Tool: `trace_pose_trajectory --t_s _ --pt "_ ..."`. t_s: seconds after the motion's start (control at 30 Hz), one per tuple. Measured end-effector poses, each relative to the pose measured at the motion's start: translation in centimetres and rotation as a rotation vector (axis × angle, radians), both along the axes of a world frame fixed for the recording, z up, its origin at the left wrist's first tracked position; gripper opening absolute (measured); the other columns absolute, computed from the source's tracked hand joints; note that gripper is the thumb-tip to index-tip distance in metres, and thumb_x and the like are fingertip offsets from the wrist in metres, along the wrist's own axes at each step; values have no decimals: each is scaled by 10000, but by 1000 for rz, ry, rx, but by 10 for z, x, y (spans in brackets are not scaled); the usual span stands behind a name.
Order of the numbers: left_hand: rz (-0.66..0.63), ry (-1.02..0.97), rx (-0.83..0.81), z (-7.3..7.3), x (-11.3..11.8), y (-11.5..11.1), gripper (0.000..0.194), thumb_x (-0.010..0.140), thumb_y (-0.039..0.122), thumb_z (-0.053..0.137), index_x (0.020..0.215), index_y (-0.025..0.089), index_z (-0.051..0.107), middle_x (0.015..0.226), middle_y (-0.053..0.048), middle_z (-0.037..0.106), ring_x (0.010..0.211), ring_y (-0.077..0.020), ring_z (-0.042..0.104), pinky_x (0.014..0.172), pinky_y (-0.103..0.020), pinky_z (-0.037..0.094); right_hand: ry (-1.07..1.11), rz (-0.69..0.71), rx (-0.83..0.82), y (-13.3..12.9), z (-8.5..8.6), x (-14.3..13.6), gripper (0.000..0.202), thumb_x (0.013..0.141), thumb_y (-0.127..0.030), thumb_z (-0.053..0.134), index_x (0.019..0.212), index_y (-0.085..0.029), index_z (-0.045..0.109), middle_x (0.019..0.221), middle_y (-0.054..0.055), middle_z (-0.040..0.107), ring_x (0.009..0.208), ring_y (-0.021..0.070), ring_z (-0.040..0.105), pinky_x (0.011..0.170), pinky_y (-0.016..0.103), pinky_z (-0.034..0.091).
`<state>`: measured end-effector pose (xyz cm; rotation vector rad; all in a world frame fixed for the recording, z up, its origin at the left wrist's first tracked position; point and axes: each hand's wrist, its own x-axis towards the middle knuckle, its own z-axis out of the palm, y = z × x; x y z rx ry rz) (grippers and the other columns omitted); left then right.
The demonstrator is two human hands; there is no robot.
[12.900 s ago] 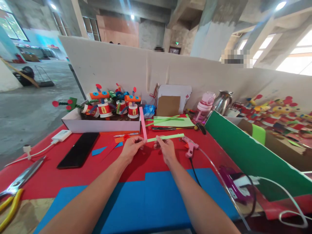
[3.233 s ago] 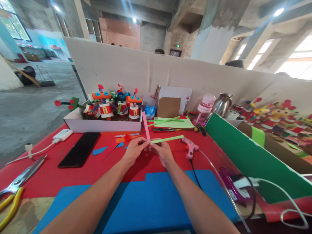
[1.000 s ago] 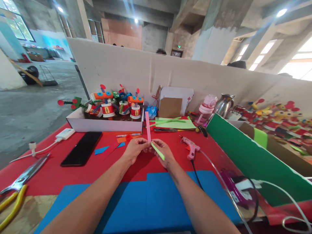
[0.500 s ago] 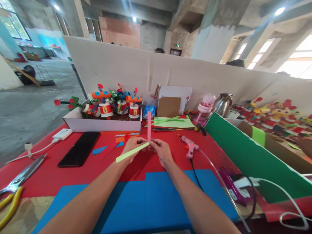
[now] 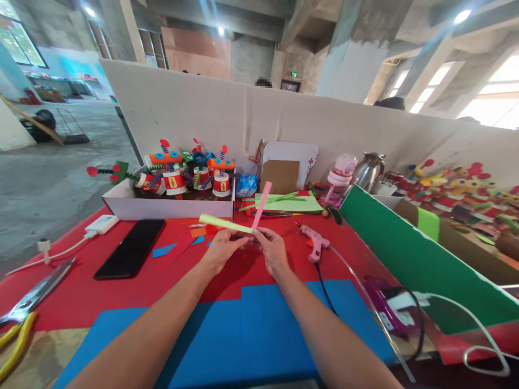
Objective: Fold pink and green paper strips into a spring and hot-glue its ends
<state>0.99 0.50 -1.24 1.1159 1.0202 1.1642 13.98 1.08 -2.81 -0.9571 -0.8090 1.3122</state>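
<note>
Two narrow paper strips meet at my fingertips, one pale yellow-green (image 5: 223, 222) and one pink (image 5: 263, 205). The yellow-green strip points left over my left hand, while the pink one leans up and to the right. My right hand (image 5: 273, 253) is closed, pinching the strips where they join. Just left of it, my left hand (image 5: 221, 253) has thumb and fingers closed at the lower side of that same joint. The fingertips hide the fold itself. Both hands hover above the red table cover (image 5: 162, 300).
A pink glue gun (image 5: 316, 242) lies right of my hands. Behind stand a white box (image 5: 170, 208) of paper-cup figures and green strips (image 5: 279, 201). Leftward are a black phone (image 5: 130, 249) and scissors (image 5: 36, 297); a green-sided box (image 5: 413, 265) borders the right.
The yellow-green strip has swung from pointing down-left in front of my left hand to pointing up-left above it. The pink strip has tilted from upright to the right.
</note>
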Motion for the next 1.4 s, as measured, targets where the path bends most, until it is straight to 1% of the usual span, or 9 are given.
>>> trace_pose_trajectory --t_s 0.1,0.23,0.47,0.57,0.8,0.97,1.17,1.27,1.4 --pt "-52 -26 -9 1 0 0 294 592 342 754 786 138 669 734 -45 685 645 -152 608 587 -262 480 3 25 30 -2 1 -2 283 537 -376 792 701 -186 662 607 -16 676 560 142 624 631 301 548" --pt "29 -55 -28 1 -1 1 298 585 389 750 701 142 630 631 -15 641 563 -145 575 509 -260 470 -44 150 41 -7 4 -3 321 551 -396 795 724 -174 640 625 0 680 546 153 640 610 308 554" --pt "70 140 105 1 -4 3 204 617 338 712 656 148 646 620 2 633 587 -119 553 580 -229 440 -76 200 4 -7 7 2 317 562 -401 797 709 -167 643 607 8 675 558 154 647 609 301 553" --pt "51 111 91 3 -3 2 225 623 363 705 685 160 631 608 13 617 572 -124 548 559 -233 429 -79 185 11 -7 5 1 328 547 -398 811 696 -161 640 624 23 692 557 166 656 606 312 559" --pt "92 68 64 5 -1 1 228 613 361 695 662 161 599 593 13 603 561 -126 541 549 -241 434 -7 258 -77 -8 7 2 383 499 -393 841 700 -140 635 666 51 712 615 184 695 668 321 568" --pt "56 39 45 4 -2 2 273 614 389 711 671 154 585 599 15 593 566 -118 543 565 -240 447 -9 215 -48 -10 11 0 346 520 -375 829 684 -135 641 597 35 687 580 184 682 649 328 569" --pt "-19 33 15 1 -1 2 333 625 440 706 764 145 637 706 -32 653 621 -140 575 569 -250 461 7 130 6 -12 14 -1 258 565 -354 797 670 -162 661 585 5 675 547 154 644 617 300 548" --pt "11 55 49 0 0 1 274 635 401 701 724 148 644 679 -26 653 615 -131 571 574 -238 461 -17 93 3 -10 11 -1 234 542 -334 803 626 -162 670 543 -14 654 517 125 608 603 264 529" --pt "53 77 46 0 0 1 243 635 386 698 685 154 642 636 -17 648 582 -130 565 547 -239 466 14 132 -29 -9 9 -1 249 529 -342 805 642 -155 685 555 4 672 521 138 621 628 287 538"
